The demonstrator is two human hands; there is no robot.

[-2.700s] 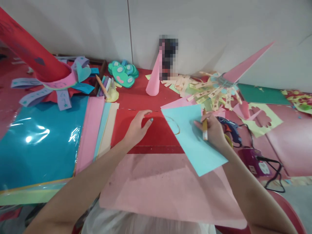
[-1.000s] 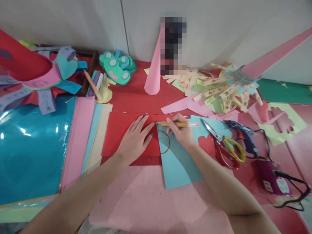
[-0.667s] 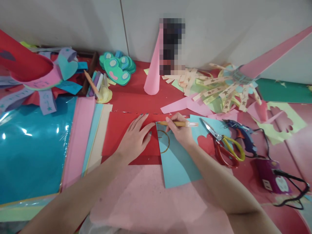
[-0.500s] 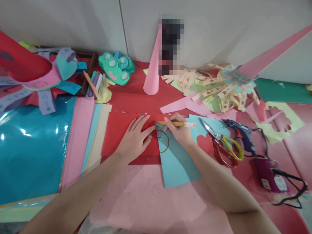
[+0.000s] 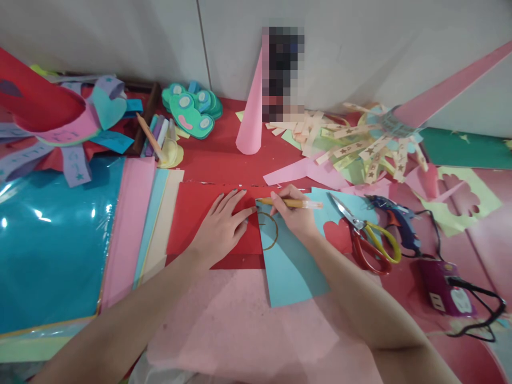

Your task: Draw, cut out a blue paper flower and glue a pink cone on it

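Red tbl (image 5: 212,169) w/ cone (image 5: 250,122) (pink)

Blue paper (image 5: 294,274) looks matt, scissor blades (image 5: 345,211) shiny metal.

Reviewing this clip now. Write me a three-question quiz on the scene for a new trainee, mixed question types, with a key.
1. What does the right hand hold, and over what is its tip?
2. True or false: neither hand is touching the scissors.
3. Fill in the colour: the left hand lies mostly over a ____ sheet.

Key
1. A golden-brown pen; its tip is at the upper left corner of the light blue paper.
2. True; they lie off to the right of the right hand.
3. Red (the red sheet).
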